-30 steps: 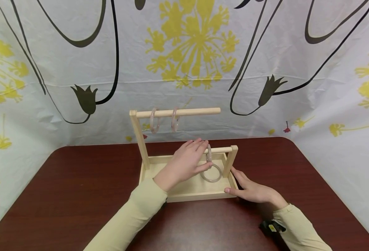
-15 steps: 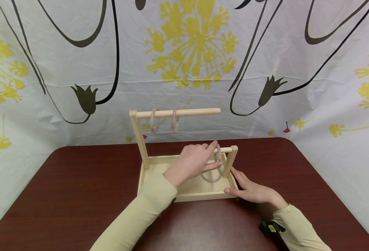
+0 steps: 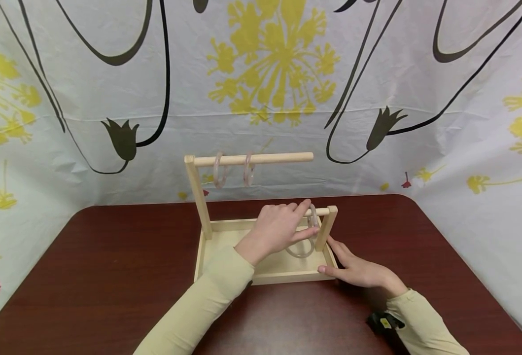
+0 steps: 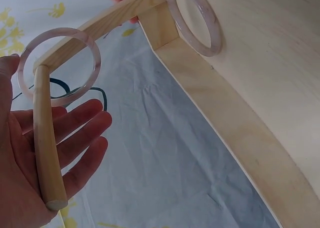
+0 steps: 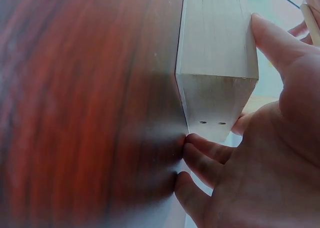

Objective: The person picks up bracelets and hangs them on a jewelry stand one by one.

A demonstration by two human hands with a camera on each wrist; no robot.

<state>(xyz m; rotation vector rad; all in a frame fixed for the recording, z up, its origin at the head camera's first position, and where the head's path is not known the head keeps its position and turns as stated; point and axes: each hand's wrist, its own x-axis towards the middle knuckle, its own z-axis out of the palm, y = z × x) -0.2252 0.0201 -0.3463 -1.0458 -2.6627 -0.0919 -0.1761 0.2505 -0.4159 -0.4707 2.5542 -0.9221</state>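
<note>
A wooden bangle stand has a tray [image 3: 287, 278], an upper bar [image 3: 283, 158] and a lower bar [image 3: 323, 212]. My left hand [image 3: 275, 229] is over the lower bar, palm facing it. Thumb and forefinger touch a pale translucent bangle [image 4: 94, 52] that hangs around the bar near the short post [image 3: 326, 230]. The other fingers spread beside the bar's free end in the left wrist view. Another pale bangle [image 3: 299, 256] lies in the tray, partly hidden by the left hand. My right hand [image 3: 362, 271] rests against the tray's right end, thumb on the front wall.
Two pinkish bangles, a left bangle [image 3: 217, 172] and a right bangle [image 3: 247, 172], hang on the upper bar, carried by a tall post [image 3: 198, 197]. The stand sits on a dark red-brown table [image 3: 123, 261]. A patterned cloth [image 3: 261, 133] hangs behind it.
My left hand has moved right, and the bangle has slid along the lower bar closer to the short post. The right hand has stayed against the tray.
</note>
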